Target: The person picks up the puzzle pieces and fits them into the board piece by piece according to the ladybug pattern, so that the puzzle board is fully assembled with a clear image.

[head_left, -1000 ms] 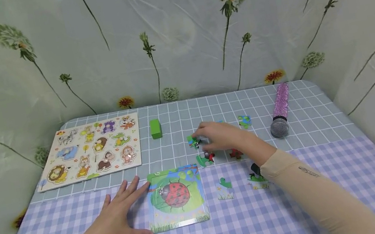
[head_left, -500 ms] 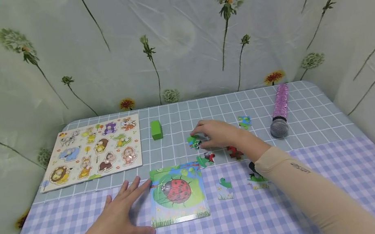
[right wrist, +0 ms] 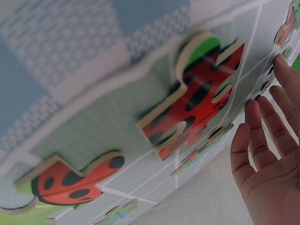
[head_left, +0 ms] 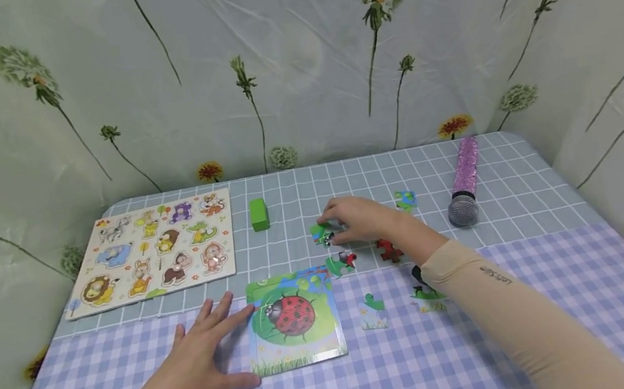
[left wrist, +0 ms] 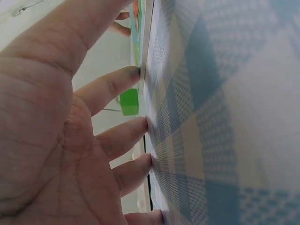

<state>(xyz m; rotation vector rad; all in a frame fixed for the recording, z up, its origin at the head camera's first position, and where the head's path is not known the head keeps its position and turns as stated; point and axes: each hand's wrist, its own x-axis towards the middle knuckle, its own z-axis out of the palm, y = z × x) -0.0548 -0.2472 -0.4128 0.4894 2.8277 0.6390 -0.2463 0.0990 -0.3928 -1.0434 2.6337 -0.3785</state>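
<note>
In the head view, my left hand (head_left: 197, 361) rests with fingers spread along the left side of a ladybug puzzle board (head_left: 294, 321), thumb and index fingertips at its edge. Its fingertips touch the checked cloth in the left wrist view. My right hand (head_left: 362, 219) reaches over the loose pieces, with thumb and index fingertips at a green-and-blue puzzle piece (head_left: 320, 234). The right wrist view has the fingers extended and only slightly bent. Near this hand lie a green-and-red piece (head_left: 341, 263) and a red spotted piece (head_left: 389, 251), large in the right wrist view.
More puzzle pieces lie around: a grassy piece (head_left: 372, 312), another grassy piece (head_left: 428, 299) by the right sleeve, and a blue-green piece (head_left: 405, 199). An animal puzzle board (head_left: 151, 250) is at back left, beside a green block (head_left: 259, 214). A glittery microphone (head_left: 465, 186) lies at right.
The ladybug board has shifted slightly away from me, with my left thumb following its edge. My right hand has moved a little over the same piece, which stays in place.
</note>
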